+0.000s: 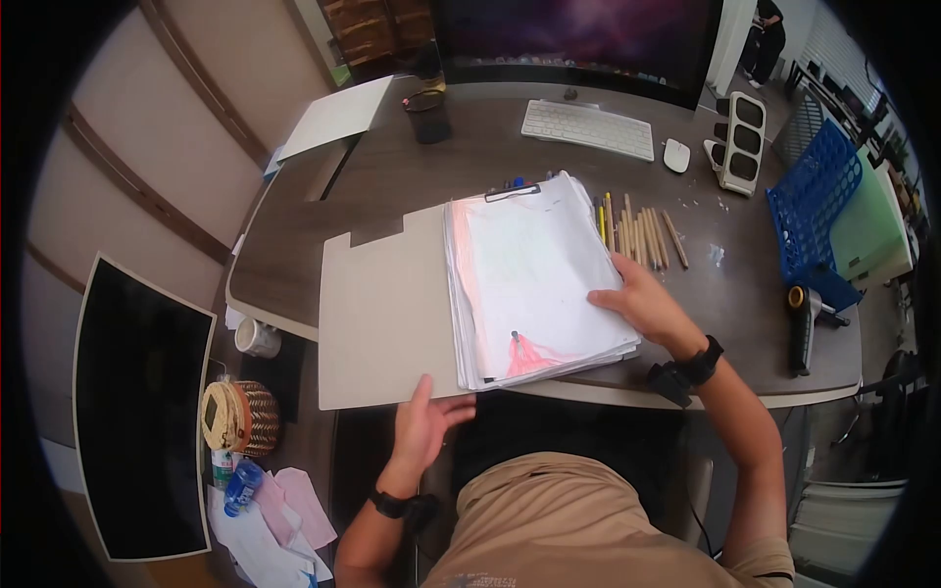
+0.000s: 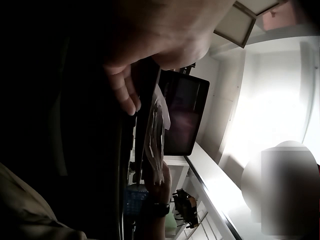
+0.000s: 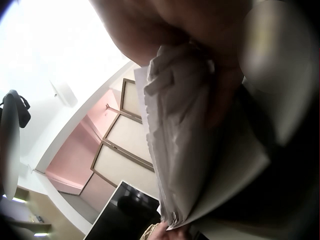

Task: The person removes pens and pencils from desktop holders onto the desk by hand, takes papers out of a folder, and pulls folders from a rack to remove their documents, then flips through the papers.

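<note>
A beige clipboard folder (image 1: 387, 314) lies opened over the desk's front edge, its cover spread to the left. Under its dark metal clip (image 1: 513, 193) is a thick stack of white papers (image 1: 534, 274); the top sheet bears a pink-red drawing near the bottom. My right hand (image 1: 642, 302) grips the stack's right edge, thumb on the top sheet. In the right wrist view the sheets' layered edges (image 3: 175, 125) show beside that hand. At the cover's lower edge, my left hand (image 1: 423, 431) holds the folder with the thumb over it and the fingers below.
Several pencils (image 1: 642, 235) lie right of the papers. Behind are a keyboard (image 1: 588, 128), mouse (image 1: 676, 155) and black pen cup (image 1: 427, 116). A blue basket (image 1: 814, 206) stands at right, near a black-handled tool (image 1: 804, 328). A mug (image 1: 257, 337) and woven basket (image 1: 257, 416) sit at left.
</note>
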`<action>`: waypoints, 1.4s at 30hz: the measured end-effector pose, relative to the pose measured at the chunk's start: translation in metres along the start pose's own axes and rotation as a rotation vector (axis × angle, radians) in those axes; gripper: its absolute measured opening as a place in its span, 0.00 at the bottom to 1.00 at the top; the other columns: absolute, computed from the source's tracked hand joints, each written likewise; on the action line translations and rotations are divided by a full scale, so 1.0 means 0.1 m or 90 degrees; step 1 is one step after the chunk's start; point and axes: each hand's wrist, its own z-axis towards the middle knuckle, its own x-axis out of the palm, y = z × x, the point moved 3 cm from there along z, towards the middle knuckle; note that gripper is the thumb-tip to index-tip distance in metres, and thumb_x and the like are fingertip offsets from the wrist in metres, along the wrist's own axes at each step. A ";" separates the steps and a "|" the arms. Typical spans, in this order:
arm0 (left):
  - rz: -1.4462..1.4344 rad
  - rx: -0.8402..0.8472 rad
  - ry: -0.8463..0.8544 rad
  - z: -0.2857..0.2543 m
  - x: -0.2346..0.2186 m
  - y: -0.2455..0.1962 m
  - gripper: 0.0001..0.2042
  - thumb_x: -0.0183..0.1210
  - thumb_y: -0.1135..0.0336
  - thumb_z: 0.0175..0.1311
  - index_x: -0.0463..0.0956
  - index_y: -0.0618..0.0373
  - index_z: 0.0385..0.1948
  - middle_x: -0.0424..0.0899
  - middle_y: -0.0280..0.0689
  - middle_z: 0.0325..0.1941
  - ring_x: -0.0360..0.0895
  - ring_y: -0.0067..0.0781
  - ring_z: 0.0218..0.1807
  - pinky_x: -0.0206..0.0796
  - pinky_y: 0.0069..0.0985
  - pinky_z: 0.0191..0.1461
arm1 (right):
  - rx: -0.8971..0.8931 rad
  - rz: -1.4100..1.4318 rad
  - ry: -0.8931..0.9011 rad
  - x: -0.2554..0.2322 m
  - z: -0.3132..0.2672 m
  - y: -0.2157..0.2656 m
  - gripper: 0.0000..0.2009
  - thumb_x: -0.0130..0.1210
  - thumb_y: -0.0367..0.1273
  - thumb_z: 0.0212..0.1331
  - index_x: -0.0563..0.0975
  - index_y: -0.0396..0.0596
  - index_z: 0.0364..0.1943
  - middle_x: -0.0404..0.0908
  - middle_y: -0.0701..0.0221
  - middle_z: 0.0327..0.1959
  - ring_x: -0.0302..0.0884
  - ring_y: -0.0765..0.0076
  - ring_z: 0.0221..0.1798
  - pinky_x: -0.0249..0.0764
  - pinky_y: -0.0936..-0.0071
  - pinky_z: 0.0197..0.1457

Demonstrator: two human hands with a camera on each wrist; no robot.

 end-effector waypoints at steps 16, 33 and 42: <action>1.067 0.639 0.227 1.89 1.48 -1.34 0.15 0.56 0.65 0.69 0.76 0.64 0.52 0.83 0.50 0.49 0.80 0.50 0.52 0.71 0.39 0.58 | 0.071 0.153 0.061 -0.03 0.29 -0.24 0.23 0.62 0.29 0.60 0.73 0.30 0.57 0.84 0.59 0.46 0.83 0.66 0.45 0.79 0.71 0.50; 1.405 0.599 0.263 2.75 1.75 -1.09 0.08 0.48 0.72 0.66 0.76 0.61 0.41 0.84 0.46 0.41 0.83 0.48 0.47 0.76 0.40 0.52 | -0.002 0.124 -0.006 0.26 0.22 -0.32 0.23 0.60 0.23 0.59 0.70 0.30 0.58 0.83 0.57 0.49 0.84 0.66 0.45 0.81 0.71 0.49; 1.362 0.543 0.218 2.79 1.48 -1.34 0.12 0.48 0.69 0.69 0.76 0.55 0.50 0.83 0.45 0.47 0.80 0.49 0.52 0.73 0.41 0.55 | 0.026 0.153 -0.031 -0.11 -0.49 -0.28 0.24 0.57 0.21 0.61 0.68 0.34 0.63 0.81 0.58 0.54 0.81 0.67 0.51 0.78 0.70 0.56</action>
